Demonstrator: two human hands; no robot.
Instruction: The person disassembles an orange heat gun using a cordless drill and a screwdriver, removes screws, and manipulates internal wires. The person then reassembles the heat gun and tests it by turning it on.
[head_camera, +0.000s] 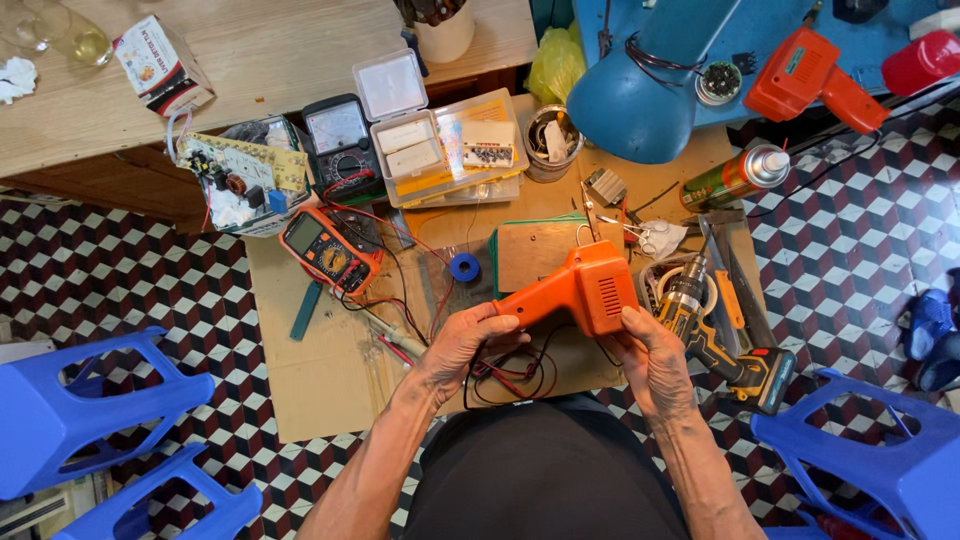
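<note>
An orange pistol-shaped soldering gun (580, 287) is held over a cardboard sheet (320, 370) on the tiled floor. My left hand (466, 340) grips its handle end. My right hand (645, 352) holds the wide vented body from below, thumb on its side. Metal tips stick out of the gun's far end near a small wooden board (535, 252). Red and black leads (510, 372) lie just under my hands.
An orange multimeter (330, 250), an analog meter (338, 140), a circuit board (240, 180), a clear parts box (440, 150) and a blue solder spool (464, 267) lie ahead. A cordless drill (715, 340) sits right. Blue plastic stools (80, 400) (880, 460) flank me. A spray can (735, 178) lies far right.
</note>
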